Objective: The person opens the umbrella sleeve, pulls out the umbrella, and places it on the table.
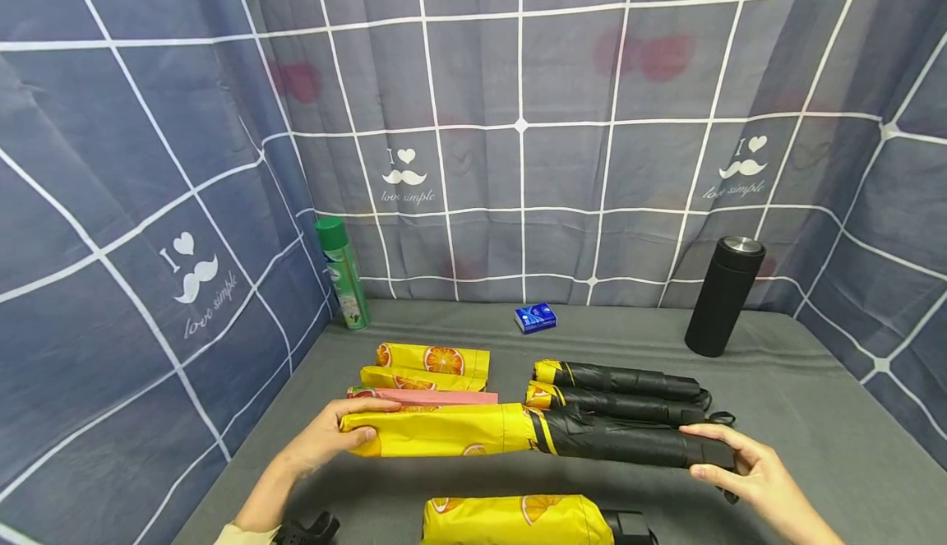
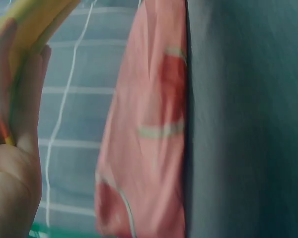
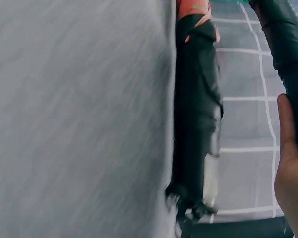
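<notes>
Between both hands — folded umbrella lying crosswise, left hand gripping its yellow end, right hand pinching its black handle end.

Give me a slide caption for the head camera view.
Two hands hold a folded yellow-and-black umbrella above a grey table, more umbrellas alongside.

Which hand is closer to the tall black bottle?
Right. The right hand grips the held umbrella's black end just below the black bottle; the left hand holds its yellow end, far across.
</notes>
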A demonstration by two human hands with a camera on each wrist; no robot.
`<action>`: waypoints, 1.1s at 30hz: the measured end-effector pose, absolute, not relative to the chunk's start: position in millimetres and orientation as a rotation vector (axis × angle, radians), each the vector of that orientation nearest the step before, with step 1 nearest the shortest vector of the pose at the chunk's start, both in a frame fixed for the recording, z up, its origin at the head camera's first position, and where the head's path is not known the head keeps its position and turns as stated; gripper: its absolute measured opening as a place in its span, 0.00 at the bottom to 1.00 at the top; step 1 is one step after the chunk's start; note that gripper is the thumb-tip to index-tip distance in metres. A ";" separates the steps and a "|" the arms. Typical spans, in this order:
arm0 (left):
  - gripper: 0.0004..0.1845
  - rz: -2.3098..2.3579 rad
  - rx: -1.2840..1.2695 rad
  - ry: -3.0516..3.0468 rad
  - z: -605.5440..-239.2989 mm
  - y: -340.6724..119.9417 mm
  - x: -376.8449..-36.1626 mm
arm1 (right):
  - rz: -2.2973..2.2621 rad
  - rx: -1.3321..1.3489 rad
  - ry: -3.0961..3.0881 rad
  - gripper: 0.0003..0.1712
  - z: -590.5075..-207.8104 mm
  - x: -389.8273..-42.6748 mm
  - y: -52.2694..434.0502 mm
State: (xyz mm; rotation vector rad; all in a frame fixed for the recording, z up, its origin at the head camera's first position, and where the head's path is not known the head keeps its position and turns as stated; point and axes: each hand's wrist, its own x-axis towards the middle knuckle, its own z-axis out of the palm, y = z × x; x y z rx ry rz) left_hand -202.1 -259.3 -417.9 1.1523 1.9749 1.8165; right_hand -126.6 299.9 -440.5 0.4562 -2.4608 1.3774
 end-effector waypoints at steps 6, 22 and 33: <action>0.21 1.827 0.942 2.011 -429.4 -291.5 -206.5 | 1.392 0.418 -2.493 0.23 -450.9 -125.0 313.9; 0.19 1.649 0.867 2.341 -454.7 -293.2 -221.5 | 1.427 0.433 -2.582 0.22 -476.4 -132.0 319.8; 0.17 1.407 0.944 2.892 -457.1 -280.8 -230.6 | 1.338 0.412 -2.567 0.22 -482.9 -142.5 316.2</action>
